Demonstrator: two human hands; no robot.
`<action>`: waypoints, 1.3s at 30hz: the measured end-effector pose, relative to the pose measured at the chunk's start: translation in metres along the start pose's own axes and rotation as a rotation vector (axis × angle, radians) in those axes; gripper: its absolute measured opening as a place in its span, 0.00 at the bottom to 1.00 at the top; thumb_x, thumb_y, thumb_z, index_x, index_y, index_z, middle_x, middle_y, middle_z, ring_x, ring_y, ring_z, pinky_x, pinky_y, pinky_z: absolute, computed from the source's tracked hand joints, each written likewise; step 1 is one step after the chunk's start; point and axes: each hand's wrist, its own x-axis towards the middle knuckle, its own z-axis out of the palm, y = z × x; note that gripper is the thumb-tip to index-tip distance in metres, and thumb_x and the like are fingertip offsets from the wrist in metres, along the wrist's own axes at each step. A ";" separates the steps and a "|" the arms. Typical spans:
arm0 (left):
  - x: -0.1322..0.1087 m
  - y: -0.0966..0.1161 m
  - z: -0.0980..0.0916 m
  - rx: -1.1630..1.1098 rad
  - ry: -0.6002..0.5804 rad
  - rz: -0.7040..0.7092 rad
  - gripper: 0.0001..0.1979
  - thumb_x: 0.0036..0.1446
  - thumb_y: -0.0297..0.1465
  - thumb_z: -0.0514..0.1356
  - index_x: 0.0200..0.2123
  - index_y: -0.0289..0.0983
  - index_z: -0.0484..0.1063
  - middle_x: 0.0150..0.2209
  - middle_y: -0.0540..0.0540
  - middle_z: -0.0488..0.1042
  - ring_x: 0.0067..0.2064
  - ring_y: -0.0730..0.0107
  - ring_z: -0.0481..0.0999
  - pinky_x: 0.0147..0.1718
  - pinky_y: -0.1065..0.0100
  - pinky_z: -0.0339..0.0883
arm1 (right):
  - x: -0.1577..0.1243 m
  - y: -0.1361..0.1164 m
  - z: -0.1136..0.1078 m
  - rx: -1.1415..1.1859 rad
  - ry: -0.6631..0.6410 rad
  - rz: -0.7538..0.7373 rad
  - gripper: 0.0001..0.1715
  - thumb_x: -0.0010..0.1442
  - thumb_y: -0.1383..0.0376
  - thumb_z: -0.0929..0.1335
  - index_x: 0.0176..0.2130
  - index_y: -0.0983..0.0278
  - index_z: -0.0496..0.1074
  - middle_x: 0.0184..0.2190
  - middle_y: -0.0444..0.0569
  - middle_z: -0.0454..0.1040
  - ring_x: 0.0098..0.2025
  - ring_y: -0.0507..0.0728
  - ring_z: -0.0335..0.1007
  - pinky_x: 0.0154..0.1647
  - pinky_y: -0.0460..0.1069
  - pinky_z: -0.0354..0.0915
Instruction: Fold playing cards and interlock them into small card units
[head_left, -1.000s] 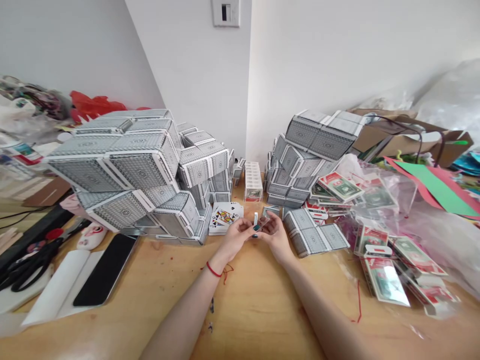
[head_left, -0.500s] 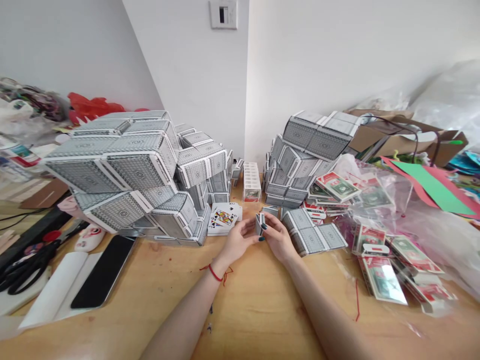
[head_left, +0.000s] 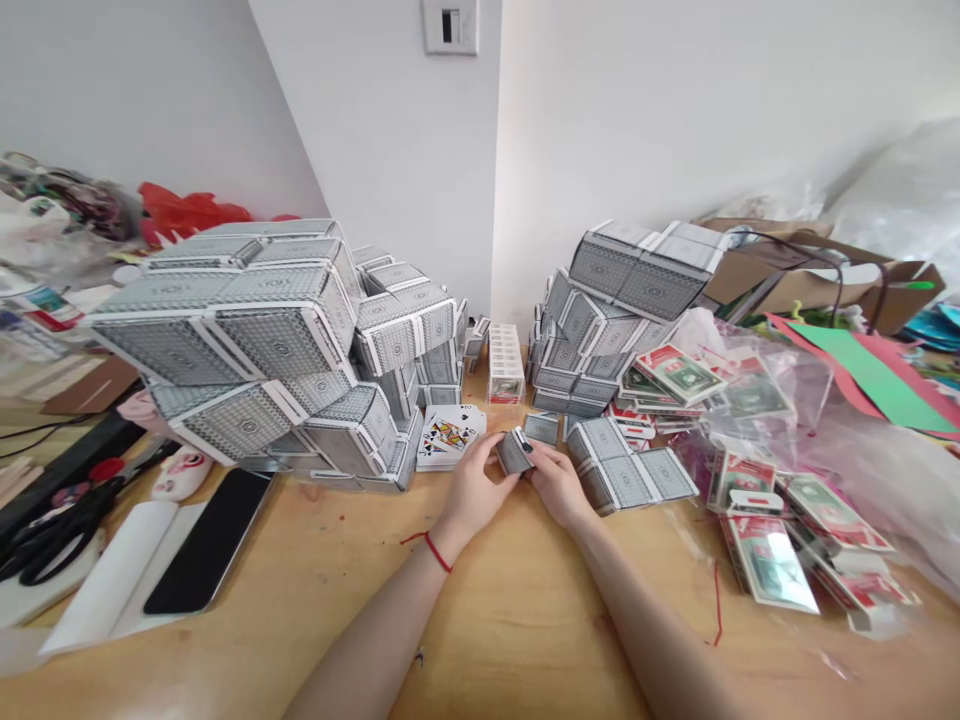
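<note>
A small grey-patterned folded playing card [head_left: 514, 455] is held just above the table between my two hands. My left hand [head_left: 478, 482] curls around its left side, fingers behind and thumb in front. On the right edge, my right hand [head_left: 556, 482] pinches it with dark-nailed fingers. Left of my hands lies a face-up stack of playing cards [head_left: 450, 435], a queen showing on top. Behind my right hand a grey card piece [head_left: 541, 428] lies flat. Beside that hand sits a joined block of folded cards [head_left: 630, 465].
Large block structures of folded cards stand at left [head_left: 277, 340] and right [head_left: 637, 280]. A clear box [head_left: 505, 365] is between them. Red-and-green card packs [head_left: 772, 560] and plastic wrap lie at right. A phone [head_left: 208, 540] and scissors [head_left: 67, 530] are at left.
The card piece has turned so its grey patterned face shows toward me. My right hand has shifted slightly down its edge, and the flat piece behind is more visible.
</note>
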 end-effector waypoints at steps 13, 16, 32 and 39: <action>-0.002 -0.001 -0.006 0.365 0.024 0.193 0.26 0.45 0.24 0.59 0.50 0.40 0.60 0.50 0.43 0.65 0.53 0.60 0.62 0.51 0.54 0.58 | 0.001 0.000 -0.005 -0.045 -0.045 0.062 0.17 0.48 0.54 0.68 0.34 0.63 0.75 0.35 0.48 0.74 0.39 0.59 0.68 0.39 0.53 0.64; -0.003 -0.001 -0.005 0.372 0.025 0.205 0.26 0.45 0.24 0.59 0.50 0.40 0.60 0.49 0.43 0.65 0.52 0.61 0.63 0.51 0.55 0.58 | 0.002 0.003 -0.008 -0.073 -0.047 0.056 0.17 0.48 0.55 0.68 0.36 0.62 0.75 0.35 0.48 0.74 0.37 0.57 0.68 0.39 0.52 0.64; -0.003 -0.002 -0.006 0.388 -0.009 0.230 0.27 0.43 0.23 0.60 0.49 0.40 0.61 0.49 0.43 0.66 0.51 0.62 0.64 0.51 0.56 0.59 | 0.000 0.000 -0.009 -0.390 0.002 -0.093 0.20 0.49 0.53 0.66 0.38 0.63 0.75 0.31 0.46 0.76 0.36 0.59 0.68 0.42 0.54 0.61; -0.003 -0.002 -0.006 0.387 -0.015 0.234 0.27 0.44 0.24 0.59 0.50 0.40 0.61 0.49 0.43 0.66 0.51 0.62 0.64 0.51 0.56 0.59 | 0.001 0.005 -0.012 -0.447 0.034 -0.119 0.18 0.51 0.56 0.66 0.39 0.62 0.74 0.32 0.46 0.75 0.37 0.61 0.68 0.43 0.55 0.61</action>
